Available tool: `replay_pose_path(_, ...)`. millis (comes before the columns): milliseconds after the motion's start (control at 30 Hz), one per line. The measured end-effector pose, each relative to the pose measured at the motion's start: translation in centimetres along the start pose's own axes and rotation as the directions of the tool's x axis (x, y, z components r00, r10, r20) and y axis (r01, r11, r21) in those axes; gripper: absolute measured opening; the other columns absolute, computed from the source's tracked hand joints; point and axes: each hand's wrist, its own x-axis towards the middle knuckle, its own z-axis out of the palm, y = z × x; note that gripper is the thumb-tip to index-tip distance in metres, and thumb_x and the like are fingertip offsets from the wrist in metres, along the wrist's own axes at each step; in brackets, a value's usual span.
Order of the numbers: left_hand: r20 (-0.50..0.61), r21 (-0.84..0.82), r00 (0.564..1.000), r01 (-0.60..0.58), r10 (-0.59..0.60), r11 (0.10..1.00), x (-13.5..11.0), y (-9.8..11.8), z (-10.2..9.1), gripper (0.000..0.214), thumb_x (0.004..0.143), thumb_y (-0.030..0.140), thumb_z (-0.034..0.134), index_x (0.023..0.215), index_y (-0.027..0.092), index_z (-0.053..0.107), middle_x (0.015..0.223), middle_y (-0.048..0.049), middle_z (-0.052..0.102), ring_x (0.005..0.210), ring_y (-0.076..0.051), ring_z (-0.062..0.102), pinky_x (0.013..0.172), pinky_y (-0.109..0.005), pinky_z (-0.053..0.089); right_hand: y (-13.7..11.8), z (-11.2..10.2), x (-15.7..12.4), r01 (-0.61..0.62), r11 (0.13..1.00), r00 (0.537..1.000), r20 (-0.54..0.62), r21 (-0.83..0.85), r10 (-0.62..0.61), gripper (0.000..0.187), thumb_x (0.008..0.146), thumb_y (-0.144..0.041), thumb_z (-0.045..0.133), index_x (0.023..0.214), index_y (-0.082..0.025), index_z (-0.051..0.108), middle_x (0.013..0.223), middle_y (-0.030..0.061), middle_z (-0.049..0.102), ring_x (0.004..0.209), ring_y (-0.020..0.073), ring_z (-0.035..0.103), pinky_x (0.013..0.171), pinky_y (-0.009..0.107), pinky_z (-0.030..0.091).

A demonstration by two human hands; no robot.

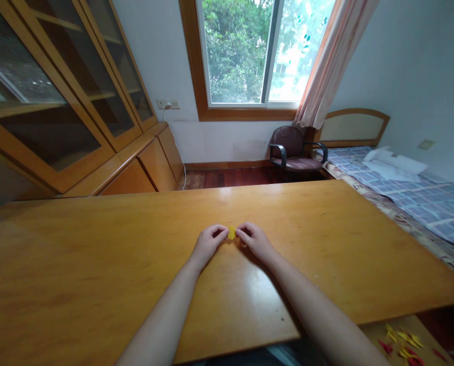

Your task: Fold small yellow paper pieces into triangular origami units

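Between my two hands, just above the wooden table (108,264), is a small folded piece of yellow paper (231,233). The thumb and fingers of my left hand (211,241) pinch its left edge. On its right edge, my right hand (255,240) does the same. Both forearms reach forward over the table from its near edge. The paper is too small in view for its folds to be made out.
At the lower right, a lower surface (379,335) bears several yellow and red folded pieces (406,343). A maroon armchair (291,147) stands beyond the table, beside a bed (410,195). Glass-door cabinets (63,86) line the left wall. A window (238,56) is straight ahead.
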Motion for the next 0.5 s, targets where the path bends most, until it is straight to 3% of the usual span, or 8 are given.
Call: replay_pose_path(500,-0.005,0.005,1.0,0.002,-0.002,1.0,0.08,0.08,0.04,0.025,0.083,0.04,0.061,0.08,0.016,0.068,0.079,-0.0027,0.068,0.078,-0.018,0.062,0.075,-0.026,0.047,-0.35,-0.08,-0.03,-0.004,1.0,1.0,-0.011,-0.017,0.004,0.023,0.089,-0.036,0.057,0.081,-0.016,0.066,0.07,0.0012,0.064,0.064,0.0132,0.056,0.062,0.024,0.044)
